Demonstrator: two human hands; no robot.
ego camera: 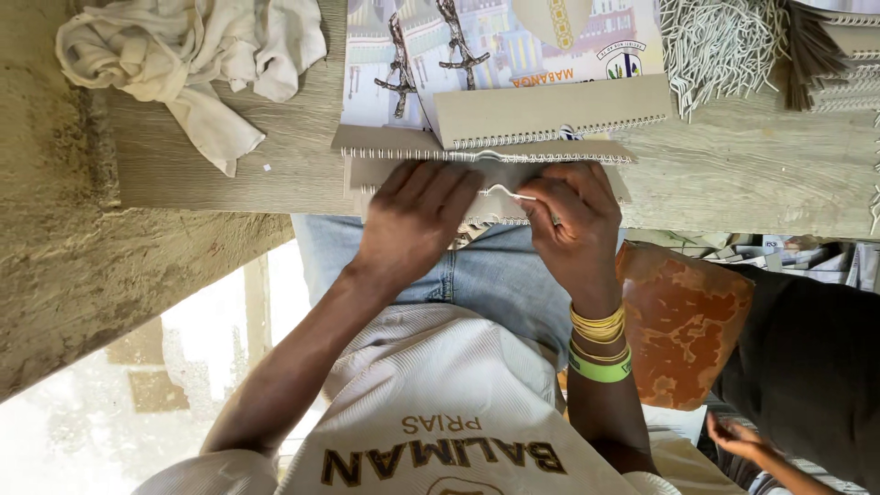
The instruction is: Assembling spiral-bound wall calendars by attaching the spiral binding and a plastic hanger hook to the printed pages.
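A stack of grey cardboard boards with white wire spiral binding (486, 154) lies at the near edge of the wooden table (229, 156). My left hand (412, 220) rests flat on the nearest board, its fingers spread over it and pressing it down. My right hand (573, 220), with yellow and green bands on the wrist, pinches a thin white wire hanger (506, 193) at the board's bound edge. Another grey bound board (550, 110) lies just beyond, over a colourful printed sheet (495, 46).
A crumpled white cloth (183, 55) lies at the table's far left. A pile of white wire hangers (720, 46) and a stack of bound boards (834, 55) sit far right. An orange-brown seat (683, 321) and another person's hand (733, 435) are at my right.
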